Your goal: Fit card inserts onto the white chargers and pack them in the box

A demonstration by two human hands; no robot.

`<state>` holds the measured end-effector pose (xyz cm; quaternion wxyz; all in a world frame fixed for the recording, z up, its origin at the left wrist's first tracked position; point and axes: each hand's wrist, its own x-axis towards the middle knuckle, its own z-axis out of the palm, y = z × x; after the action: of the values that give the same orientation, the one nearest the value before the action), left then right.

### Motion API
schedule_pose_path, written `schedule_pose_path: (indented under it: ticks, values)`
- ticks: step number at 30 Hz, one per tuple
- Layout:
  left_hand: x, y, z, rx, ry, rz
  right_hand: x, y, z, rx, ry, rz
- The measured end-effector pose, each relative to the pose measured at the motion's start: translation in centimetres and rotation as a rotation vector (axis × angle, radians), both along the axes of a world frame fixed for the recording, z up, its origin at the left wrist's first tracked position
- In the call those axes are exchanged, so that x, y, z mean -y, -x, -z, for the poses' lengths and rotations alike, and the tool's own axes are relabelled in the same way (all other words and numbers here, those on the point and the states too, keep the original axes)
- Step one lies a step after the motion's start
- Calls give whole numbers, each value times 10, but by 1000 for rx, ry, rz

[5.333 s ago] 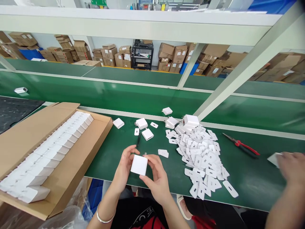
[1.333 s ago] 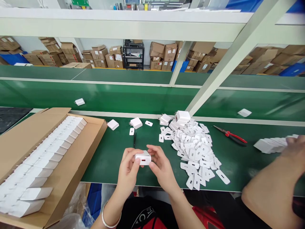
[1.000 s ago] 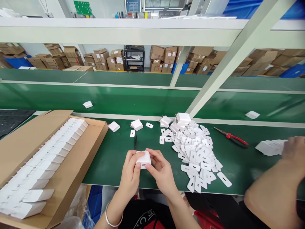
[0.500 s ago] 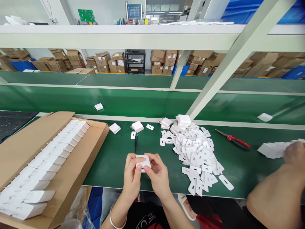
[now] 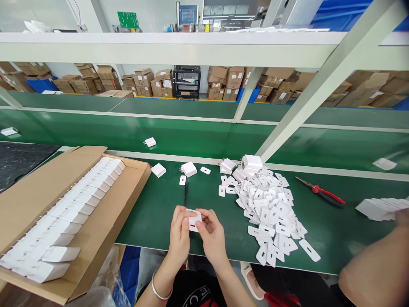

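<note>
Near the front edge of the green table, a white charger [image 5: 194, 220] with a small dark reddish slot is pinched between both hands. My left hand [image 5: 180, 234] grips its left side, and my right hand [image 5: 212, 233] holds the right side with the thumb on its face. Black tweezers [image 5: 186, 189] lie just beyond. Past them are a white charger with prongs [image 5: 188, 169] and a loose slotted plate [image 5: 182, 180]. A large pile of white slotted plates [image 5: 266, 204] spreads to the right of my hands.
An open cardboard box [image 5: 128, 200] with rows of white chargers [image 5: 75, 213] stands at left. Red-handled pliers [image 5: 321, 192] lie right of the pile. At far right, another person's arm [image 5: 377, 268] reaches toward white blocks [image 5: 380, 209]. White chargers sit on the green belt [image 5: 191, 136] behind.
The view has shifted, so the table items appear a little further right. The charger in my hands is tilted differently, showing its slot more clearly. Items on the belt have shifted relative to the frame.
</note>
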<state>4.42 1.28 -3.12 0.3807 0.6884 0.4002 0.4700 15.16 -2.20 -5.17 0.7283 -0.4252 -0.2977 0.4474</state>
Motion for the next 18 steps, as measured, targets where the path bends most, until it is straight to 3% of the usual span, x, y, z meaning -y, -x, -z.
schedule_pose_path:
  ticks: [10, 18]
  values:
    - [-2, 5, 6, 77, 25, -6, 3, 6, 2, 19, 41, -107]
    - [3, 12, 7, 48, -144, -35, 8, 4, -6, 63, -77, -135]
